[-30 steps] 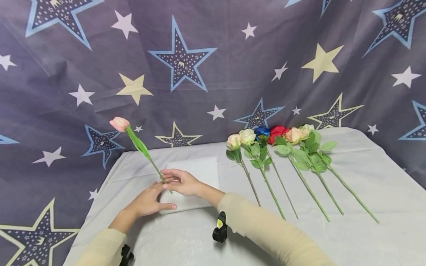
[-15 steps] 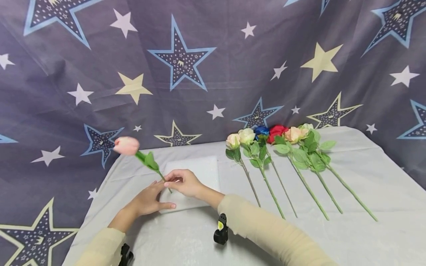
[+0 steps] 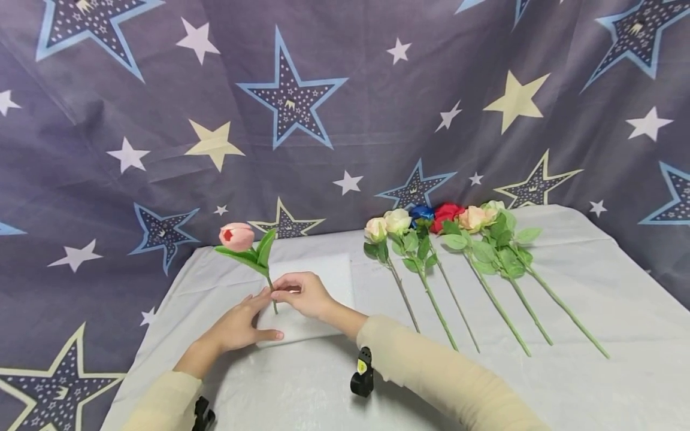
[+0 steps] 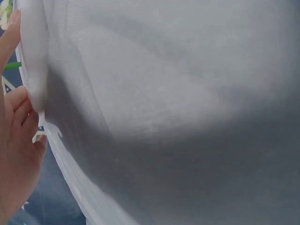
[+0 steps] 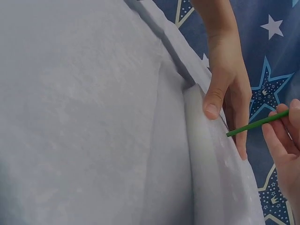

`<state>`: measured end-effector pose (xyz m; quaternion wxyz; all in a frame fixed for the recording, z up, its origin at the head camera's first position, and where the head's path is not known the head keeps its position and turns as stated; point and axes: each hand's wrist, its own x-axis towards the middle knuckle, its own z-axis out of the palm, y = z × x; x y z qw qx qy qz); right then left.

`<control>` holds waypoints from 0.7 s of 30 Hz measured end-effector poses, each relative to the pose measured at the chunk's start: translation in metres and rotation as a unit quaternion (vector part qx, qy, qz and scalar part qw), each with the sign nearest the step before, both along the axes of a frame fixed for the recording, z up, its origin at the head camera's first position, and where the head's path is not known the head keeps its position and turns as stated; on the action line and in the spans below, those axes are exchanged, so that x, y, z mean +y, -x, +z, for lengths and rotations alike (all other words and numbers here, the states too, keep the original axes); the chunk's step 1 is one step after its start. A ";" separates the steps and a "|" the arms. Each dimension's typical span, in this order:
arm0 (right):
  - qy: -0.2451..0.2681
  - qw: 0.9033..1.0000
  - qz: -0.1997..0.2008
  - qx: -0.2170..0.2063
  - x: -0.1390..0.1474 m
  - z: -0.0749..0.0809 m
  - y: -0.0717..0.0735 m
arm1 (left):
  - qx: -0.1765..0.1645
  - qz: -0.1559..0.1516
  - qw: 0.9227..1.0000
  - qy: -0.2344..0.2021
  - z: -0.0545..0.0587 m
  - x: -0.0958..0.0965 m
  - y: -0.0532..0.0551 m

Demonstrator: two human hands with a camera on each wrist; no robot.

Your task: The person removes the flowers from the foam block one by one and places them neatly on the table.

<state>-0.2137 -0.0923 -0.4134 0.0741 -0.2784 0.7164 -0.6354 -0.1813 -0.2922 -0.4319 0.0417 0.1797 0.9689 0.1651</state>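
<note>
My right hand (image 3: 307, 296) pinches the lower stem of a pink tulip (image 3: 237, 237), thumb and fingertips meeting around it. The bloom stands up and leans slightly left, with two green leaves below it. A white foam block (image 3: 331, 278) lies flat under both hands. My left hand (image 3: 237, 326) rests on the block's left side, fingers reaching over the top and thumb along the front edge. In the right wrist view, the green stem (image 5: 255, 124) points down at the block, its end close to the left hand's fingers.
To the right, several artificial roses (image 3: 398, 222) lie in a loose row, including a blue rose (image 3: 421, 214) and a red rose (image 3: 448, 215), stems toward the front. A pale cloth covers the table (image 3: 302, 389). Behind hangs a dark star-patterned curtain (image 3: 366, 126).
The tulip has turned in my right hand: its bloom first dipped, then swung right, and the stem now stands more upright. The left hand stays on the foam block.
</note>
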 end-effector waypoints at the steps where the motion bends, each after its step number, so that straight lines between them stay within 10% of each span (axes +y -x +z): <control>1: 0.002 1.000 -0.006 0.001 0.001 0.000 0.000 | 0.000 -0.001 1.000 0.000 -0.001 0.000 0.000; 21: 0.134 0.990 -0.032 0.000 0.013 0.007 -0.002 | 0.024 -0.026 0.999 -0.019 0.000 0.001 0.001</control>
